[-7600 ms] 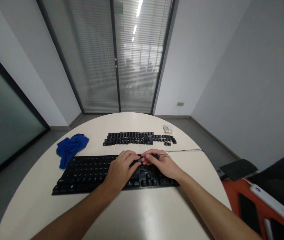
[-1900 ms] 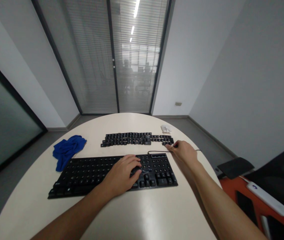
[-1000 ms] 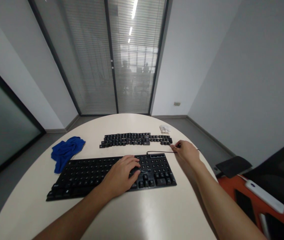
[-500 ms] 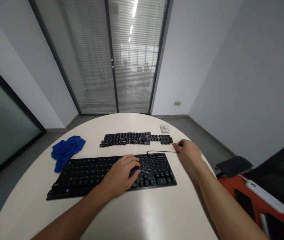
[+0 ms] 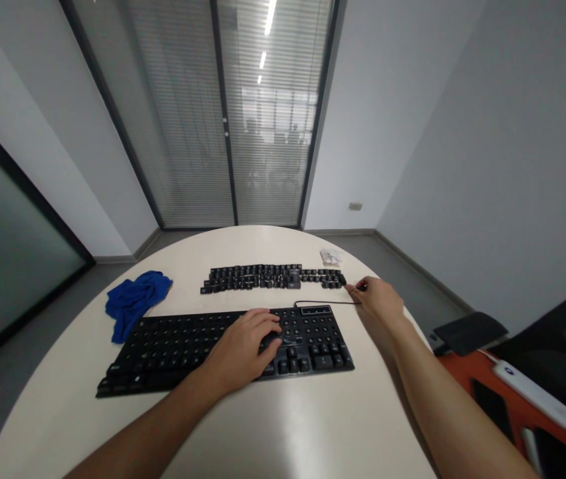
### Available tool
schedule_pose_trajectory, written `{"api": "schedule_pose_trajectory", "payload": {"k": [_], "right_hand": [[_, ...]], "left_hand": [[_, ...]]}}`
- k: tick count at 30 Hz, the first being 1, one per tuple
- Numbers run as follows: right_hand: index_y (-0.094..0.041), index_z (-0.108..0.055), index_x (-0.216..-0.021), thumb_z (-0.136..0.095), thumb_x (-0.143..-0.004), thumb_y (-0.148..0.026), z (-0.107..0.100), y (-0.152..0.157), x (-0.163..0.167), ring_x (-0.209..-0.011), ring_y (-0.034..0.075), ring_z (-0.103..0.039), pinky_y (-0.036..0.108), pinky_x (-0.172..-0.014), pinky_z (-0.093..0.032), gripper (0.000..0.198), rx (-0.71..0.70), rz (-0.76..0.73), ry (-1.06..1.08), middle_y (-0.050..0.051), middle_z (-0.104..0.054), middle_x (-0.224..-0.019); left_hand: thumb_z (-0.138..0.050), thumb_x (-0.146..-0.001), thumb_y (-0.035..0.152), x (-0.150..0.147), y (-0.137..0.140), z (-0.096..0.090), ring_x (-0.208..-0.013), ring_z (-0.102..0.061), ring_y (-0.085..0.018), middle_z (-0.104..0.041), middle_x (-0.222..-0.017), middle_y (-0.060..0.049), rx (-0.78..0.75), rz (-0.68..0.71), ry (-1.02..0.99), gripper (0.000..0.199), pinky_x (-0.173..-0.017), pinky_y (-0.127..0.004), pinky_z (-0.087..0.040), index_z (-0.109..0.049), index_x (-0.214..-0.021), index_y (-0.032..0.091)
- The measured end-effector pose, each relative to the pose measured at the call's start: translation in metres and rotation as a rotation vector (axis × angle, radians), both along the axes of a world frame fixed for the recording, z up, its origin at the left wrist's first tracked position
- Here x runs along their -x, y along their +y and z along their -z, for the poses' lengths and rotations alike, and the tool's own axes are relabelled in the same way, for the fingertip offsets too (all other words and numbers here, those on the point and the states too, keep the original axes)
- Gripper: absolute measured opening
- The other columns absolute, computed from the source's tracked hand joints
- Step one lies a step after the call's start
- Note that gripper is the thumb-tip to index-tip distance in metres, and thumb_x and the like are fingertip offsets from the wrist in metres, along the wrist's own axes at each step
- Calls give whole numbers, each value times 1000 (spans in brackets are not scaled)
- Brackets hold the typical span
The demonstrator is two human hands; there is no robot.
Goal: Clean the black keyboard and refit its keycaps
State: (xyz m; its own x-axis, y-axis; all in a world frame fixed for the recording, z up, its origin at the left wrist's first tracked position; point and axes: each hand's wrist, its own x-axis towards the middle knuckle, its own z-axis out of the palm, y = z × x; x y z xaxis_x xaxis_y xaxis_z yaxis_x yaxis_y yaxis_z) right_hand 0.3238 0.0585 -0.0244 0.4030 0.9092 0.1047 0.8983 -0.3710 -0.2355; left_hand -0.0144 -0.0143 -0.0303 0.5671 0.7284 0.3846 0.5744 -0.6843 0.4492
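Note:
A black keyboard (image 5: 173, 342) lies on the white round table, most of its upper rows stripped of keycaps, with caps still fitted along its near side and lower right. My left hand (image 5: 245, 349) rests on it right of its middle, thumb and fingers apart, holding nothing that shows. Beyond the keyboard, loose black keycaps (image 5: 253, 276) are laid out in rows. At the right end of these rows, my right hand (image 5: 377, 299) pinches with thumb and fingertips at a small dark keycap (image 5: 361, 288), partly hidden by the fingers.
A crumpled blue cloth (image 5: 138, 299) lies left of the keyboard. Small whitish pieces (image 5: 331, 257) sit behind the keycaps. The keyboard's cable (image 5: 327, 302) runs right, under my right hand. Beside the table's right edge is an orange surface (image 5: 462, 376) with a white power strip (image 5: 535, 394) and dark phone-like objects.
The whole view has shifted very slightly. Both hands stay in nearly the same place, with the right fingers at the end of the keycap rows.

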Motion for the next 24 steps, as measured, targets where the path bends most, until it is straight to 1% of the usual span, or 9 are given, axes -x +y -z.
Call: {"api": "schedule_pose_trajectory", "payload": {"k": [4,6,10,13,16,19,21,23,24], "right_hand": [[-21,-74,-92,-59,-85,-56,-1,0,-3,-89,31,-67,34,-64,-44,39,-65,-11,-7,14,-73,-96],[-20,-73,-89,-57,-88,-52,-4,-1,-1,-86,29,-66,33,-65,-43,36,-146,-76,-31,13,-72,-93],[-20,-67,-81,-55,-92,-45,-16,-11,25,-81,23,-61,32,-71,-44,30,-369,-407,-6,8,-65,-84],[-20,-58,-79,-50,-97,-40,-24,-28,64,-83,22,-59,32,-75,-46,28,-450,-686,123,7,-62,-84],[-21,-57,-91,-50,-99,-35,-26,-49,103,-88,21,-60,33,-81,-48,18,-377,-962,238,8,-64,-92],[-22,-55,-102,-56,-96,-34,-23,-63,127,-107,22,-61,39,-98,-46,13,-231,-1210,300,9,-67,-112],[-22,-53,-106,-60,-94,-36,-20,-66,133,-126,24,-55,48,-113,-34,20,-162,-1280,312,10,-63,-129],[-22,-51,-110,-63,-92,-38,-17,-66,134,-136,26,-46,52,-118,-25,26,-116,-1284,328,12,-57,-140],[-22,-51,-111,-63,-92,-37,-16,-65,133,-138,27,-45,53,-118,-25,28,-106,-1280,340,13,-56,-142]], "left_hand": [[-60,-92,26,1,-2,-3,-124,-53,-25,-66,-124,-7,8,17,35,17,-109,-47,-44,-66,-106,20],[-61,-91,27,2,-3,-5,-126,-51,-25,-64,-126,-8,14,32,57,19,-110,-47,-43,-65,-108,19],[-58,-93,28,6,-4,-9,-132,-48,-24,-61,-133,-7,45,73,103,24,-114,-48,-40,-63,-116,21],[-54,-94,24,10,-3,-10,-132,-49,-23,-60,-136,-6,44,89,107,27,-114,-45,-40,-61,-121,22],[-53,-91,17,16,4,-9,-125,-54,-23,-62,-131,-8,-6,4,93,31,-111,-43,-43,-60,-120,20],[-51,-87,12,27,17,-7,-117,-59,-26,-66,-122,-11,-57,-192,85,33,-105,-44,-47,-61,-118,17],[-51,-84,10,36,25,-5,-116,-59,-28,-65,-122,-12,-68,-314,87,34,-105,-46,-47,-61,-115,16],[-51,-84,10,42,30,-5,-114,-60,-28,-66,-121,-12,-52,-401,82,33,-103,-46,-48,-61,-115,15],[-51,-85,12,44,31,-5,-113,-61,-28,-66,-120,-12,-37,-431,76,31,-101,-45,-48,-61,-114,16]]}}
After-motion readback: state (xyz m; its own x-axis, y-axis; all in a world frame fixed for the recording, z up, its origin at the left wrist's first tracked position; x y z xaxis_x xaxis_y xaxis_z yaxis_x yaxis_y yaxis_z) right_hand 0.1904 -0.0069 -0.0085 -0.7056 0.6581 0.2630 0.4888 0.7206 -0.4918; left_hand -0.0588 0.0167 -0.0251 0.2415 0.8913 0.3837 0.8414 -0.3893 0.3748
